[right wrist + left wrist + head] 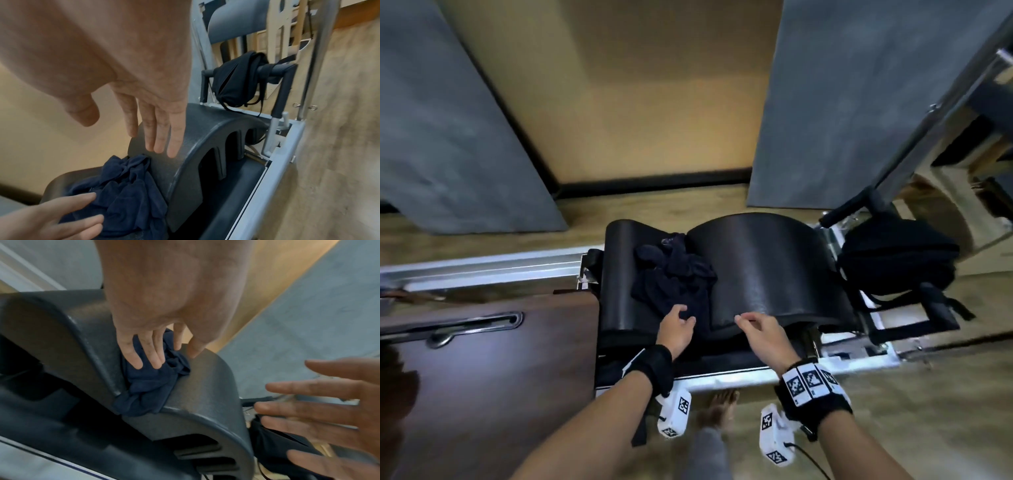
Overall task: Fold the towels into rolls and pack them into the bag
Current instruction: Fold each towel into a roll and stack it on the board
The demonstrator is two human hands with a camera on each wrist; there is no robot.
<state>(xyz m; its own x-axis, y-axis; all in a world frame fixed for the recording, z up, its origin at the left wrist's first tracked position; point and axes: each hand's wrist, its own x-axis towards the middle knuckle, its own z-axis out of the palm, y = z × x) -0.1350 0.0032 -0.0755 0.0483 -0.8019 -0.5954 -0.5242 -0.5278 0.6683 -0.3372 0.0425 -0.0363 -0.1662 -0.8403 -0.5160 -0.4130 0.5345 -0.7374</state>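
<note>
Head view: a dark navy towel (674, 274) lies crumpled in the dip between the low hump and the big arc of a black foam arc (763, 267), in the middle of the frame. The heap is longer than wide, and its long axis runs from the upper middle down toward the hands. It is creased and bunched, not folded, not rolled. The left hand (676, 327) rests at the near end of the towel with fingers loosely bent, holding nothing that I can see. The right hand (760, 330) is just beside it at the near edge of the arc, fingers relaxed and empty. A black bag (897, 257) sits at the right of the frame against a padded bar (849, 205) – whether it is open, and what is inside, cannot be told.

Left wrist view: the left hand (156, 308) fills the top, its fingertips (135, 360) touching the towel (150, 386), which fills the groove down the centre. The fingers are nearly straight and do not pinch. The right hand (329, 410) is spread open at the right edge.

Right wrist view: the right hand (127, 78) hangs above the arc (197, 146) with straight fingers – touching or not, I cannot tell. The towel (127, 191) is at lower left, the left hand (51, 220) beside it. The bag (236, 81) hangs in the upper right, slumped; its contents do not show.
</note>
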